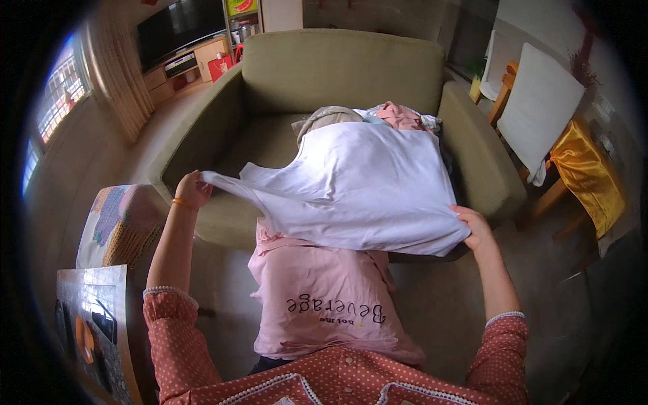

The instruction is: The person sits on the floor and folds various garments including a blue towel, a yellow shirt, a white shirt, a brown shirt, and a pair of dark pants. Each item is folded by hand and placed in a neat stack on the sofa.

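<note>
A white garment [354, 177], perhaps a T-shirt or tank top, is stretched out in front of me over the seat of a green sofa. My left hand [194, 190], with an orange band at the wrist, grips one end of its near edge. At the other end, my right hand [475, 229] pinches the cloth near the corner. Below it a pink garment [324, 288] with dark lettering lies across my lap. The white cloth covers the pink one's far part. Behind, a pile of clothes holds a grey-beige piece [331, 115] and a pink piece [400, 116].
The sofa [341, 66] has raised arms on both sides. To the left stand a padded stool [114, 223] with a knitted cover and a low table [93, 278] bearing dark items and an orange object. On the right is a covered chair [541, 106] with yellow satin fabric [587, 172].
</note>
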Available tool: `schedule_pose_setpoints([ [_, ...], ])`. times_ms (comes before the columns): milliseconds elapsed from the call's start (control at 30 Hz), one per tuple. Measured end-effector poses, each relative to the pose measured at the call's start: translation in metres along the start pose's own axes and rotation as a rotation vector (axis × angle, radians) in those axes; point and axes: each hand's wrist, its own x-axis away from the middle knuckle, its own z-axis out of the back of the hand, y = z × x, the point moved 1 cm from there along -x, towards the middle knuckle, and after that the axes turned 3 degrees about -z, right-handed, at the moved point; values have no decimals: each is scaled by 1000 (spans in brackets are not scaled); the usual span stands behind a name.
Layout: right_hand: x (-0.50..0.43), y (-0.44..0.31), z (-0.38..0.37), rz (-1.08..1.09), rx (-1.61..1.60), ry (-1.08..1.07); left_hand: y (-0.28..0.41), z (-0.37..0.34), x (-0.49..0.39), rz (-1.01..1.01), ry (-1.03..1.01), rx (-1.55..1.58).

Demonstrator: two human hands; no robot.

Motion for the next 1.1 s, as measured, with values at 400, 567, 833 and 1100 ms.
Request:
schedule_pose_setpoints([
  [400,-2,44,-16,87,117,74,-105,-47,37,-676,-105,-801],
  [567,-9,53,-26,660,628,178,-138,-133,149,-889,-524,-904],
  [833,47,53,-123,1013,865,-61,-239,-211,237,-238,-1045,-683],
  [1100,49,83,-120,815,715,-56,-287,-214,223,-120,-900,-640],
])
